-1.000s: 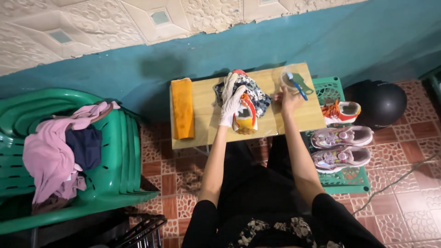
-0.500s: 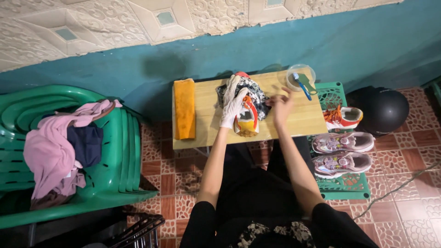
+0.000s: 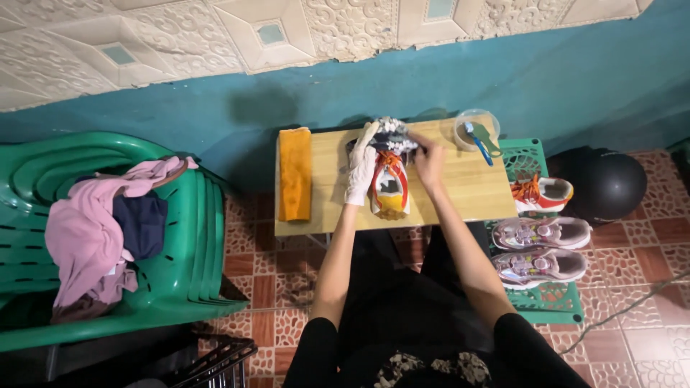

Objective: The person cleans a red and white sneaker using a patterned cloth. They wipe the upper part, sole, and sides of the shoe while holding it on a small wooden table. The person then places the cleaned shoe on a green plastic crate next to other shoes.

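We note the green plastic chairs [image 3: 180, 237], stacked, at 9 o'clock of the view, with a heap of pink and dark clothes [image 3: 100, 237] on the seat. At 3 o'clock a black helmet [image 3: 607, 183] rests on the tiled floor, just beside a green crate [image 3: 553, 302] bearing a pair of pale pink sneakers [image 3: 543, 248] and one white and orange sneaker [image 3: 546, 192].

At 12 o'clock from our seated position stands a small wooden table [image 3: 474, 190]. On it, toward 10 o'clock, lies a folded orange cloth [image 3: 295, 174]; toward 1 o'clock sits a clear bowl [image 3: 471, 129] with a blue-handled brush [image 3: 478, 142] laid across it.

The sneaker [image 3: 388, 179], white with orange laces and a yellow end, lies at the table's centre, lengthwise along the 12–6 line, yellow end toward us. Our left hand [image 3: 361, 167], in a white glove, lies flat along the shoe's 9 o'clock side, fingers extended and touching it; it steadies rather than wraps, so the grip is loose and largely open. Our right hand [image 3: 429, 159], bare, sits at the shoe's 2 o'clock, fingers curled in toward a crumpled patterned cloth [image 3: 388, 133] bunched at the shoe's far end. Whether the fingertips pinch the cloth we cannot tell. The shoe lies between both hands, touching each
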